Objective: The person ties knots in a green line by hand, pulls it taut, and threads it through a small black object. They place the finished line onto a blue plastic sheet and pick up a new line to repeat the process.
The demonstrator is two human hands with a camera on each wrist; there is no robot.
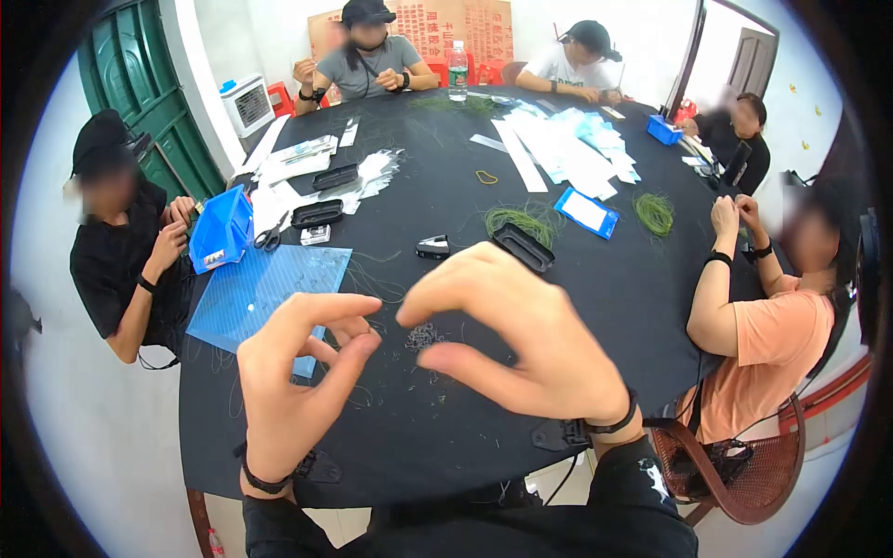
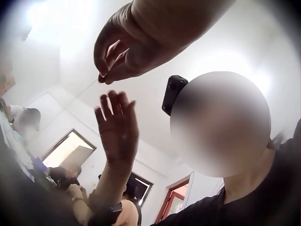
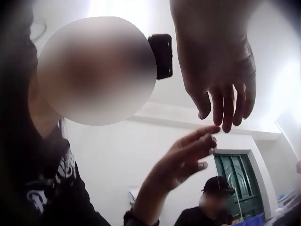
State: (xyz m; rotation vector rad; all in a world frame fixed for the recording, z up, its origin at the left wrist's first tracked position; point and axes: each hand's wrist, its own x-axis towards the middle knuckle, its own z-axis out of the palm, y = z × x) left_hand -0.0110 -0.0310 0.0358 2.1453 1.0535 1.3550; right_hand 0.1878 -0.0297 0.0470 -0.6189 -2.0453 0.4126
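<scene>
In the head view my left hand is raised over the near part of the black-covered table. Its thumb and fingertips come together in the left wrist view, pinching a thin thread that trails off to the lower left. Facing it, my right hand hovers with thumb and index finger spread apart. The right wrist view shows that hand's fingers straight, with nothing held. Below, between the hands, lies a small pile of tiny dark metal pieces.
Left of centre lies a blue translucent sheet with loose strands. Beyond are a black stapler, a black tray, green thread bundles, a blue bin, scissors and white papers. Several people sit around the table.
</scene>
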